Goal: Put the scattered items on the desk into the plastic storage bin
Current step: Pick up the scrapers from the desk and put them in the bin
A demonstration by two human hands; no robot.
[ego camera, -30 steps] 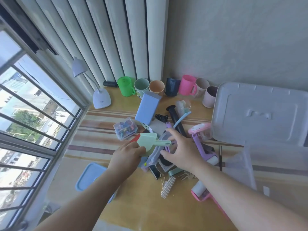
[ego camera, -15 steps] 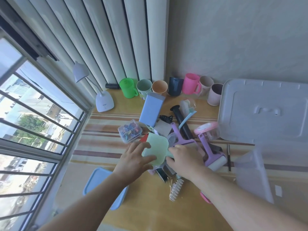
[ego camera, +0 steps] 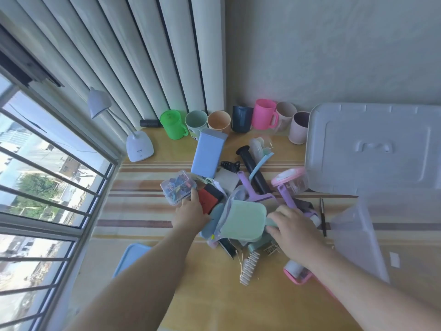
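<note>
A heap of scattered items lies mid-desk. My right hand (ego camera: 292,231) grips the handle of a pale green dustpan (ego camera: 243,220) on top of the heap. My left hand (ego camera: 191,211) is off the dustpan; its index finger touches a clear box of coloured clips (ego camera: 177,187), next to a red and black item (ego camera: 210,197). Its other fingers are partly hidden by the dustpan. The clear plastic storage bin (ego camera: 358,237) stands at the right, just right of my right hand. Its white lid (ego camera: 372,149) lies behind it.
Around the heap are a blue box (ego camera: 208,154), a purple brush (ego camera: 248,187), a pink-lidded jar (ego camera: 292,181), a black tube (ego camera: 253,168), a white comb (ego camera: 248,266), a pink lint roller (ego camera: 298,273) and a pen (ego camera: 322,213). Several mugs (ego camera: 263,114) line the wall. A lamp (ego camera: 139,146) stands left.
My left hand let go of the green dustpan and moved left to the clip box. My right hand took the dustpan's handle and drew it rightward.
</note>
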